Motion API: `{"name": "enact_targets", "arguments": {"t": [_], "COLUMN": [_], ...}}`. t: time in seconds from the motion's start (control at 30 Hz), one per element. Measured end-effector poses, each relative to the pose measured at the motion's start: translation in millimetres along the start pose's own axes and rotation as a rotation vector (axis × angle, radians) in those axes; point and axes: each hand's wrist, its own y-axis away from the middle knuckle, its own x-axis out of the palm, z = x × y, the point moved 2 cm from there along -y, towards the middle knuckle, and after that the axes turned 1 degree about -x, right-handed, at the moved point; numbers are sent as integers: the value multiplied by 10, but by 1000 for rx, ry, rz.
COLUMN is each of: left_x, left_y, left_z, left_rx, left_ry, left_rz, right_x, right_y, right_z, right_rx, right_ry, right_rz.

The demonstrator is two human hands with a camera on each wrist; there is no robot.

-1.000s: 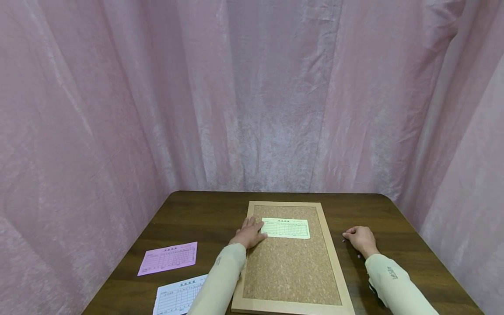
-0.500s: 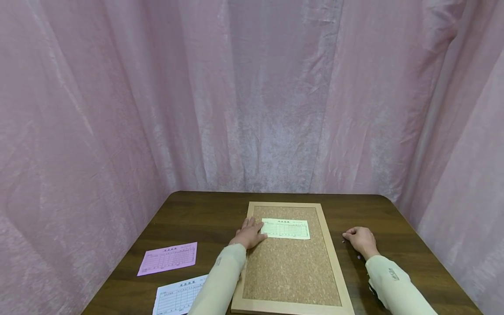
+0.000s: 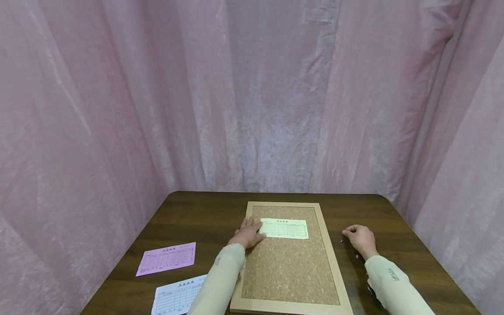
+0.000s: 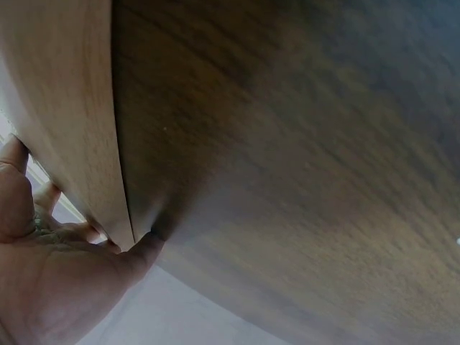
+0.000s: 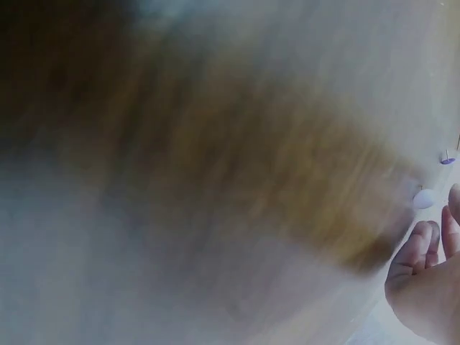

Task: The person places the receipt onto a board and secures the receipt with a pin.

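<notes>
My left hand (image 3: pixel 247 235) rests with fingers spread on the left edge of a wood-framed cork board (image 3: pixel 291 271). Its thumb and index finger reach the left end of a green printed slip (image 3: pixel 284 228), which lies flat on the upper cork. In the left wrist view, one fingertip (image 4: pixel 149 243) extends past the board's frame. Right of the board, my right hand (image 3: pixel 361 240) is low over the table, thumb and fingertips drawn together. The right wrist view has a white thumbtack (image 5: pixel 424 199) and a purple thumbtack (image 5: pixel 448 159) beside these fingers. Whether they pinch anything is hidden.
On the dark wooden table (image 3: pixel 208 210), a pink slip (image 3: pixel 166 258) lies left of the board. A pale blue slip (image 3: pixel 178 296) is nearer, partly behind the left sleeve. Another small tack (image 3: pixel 357 256) sits by the right wrist. Pink curtains (image 3: pixel 252 96) surround the table.
</notes>
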Motion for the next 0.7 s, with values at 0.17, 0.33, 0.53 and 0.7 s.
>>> {"name": "enact_targets", "arguments": {"t": [0.17, 0.33, 0.53, 0.7], "left_x": [6, 13, 14, 15], "left_y": [-4, -13, -14, -12], "left_z": [5, 13, 14, 14], "left_rx": [8, 13, 12, 10], "left_ry": [-1, -13, -19, -10], "left_rz": [-5, -6, -2, -1], "right_x": [-14, -39, -69, -84], "right_y": [2, 1, -7, -16], "right_z": [3, 31, 66, 79], "right_rx": [22, 30, 33, 28], "right_ry": [-19, -22, -36, -40], "right_rz": [3, -13, -38, -60]}}
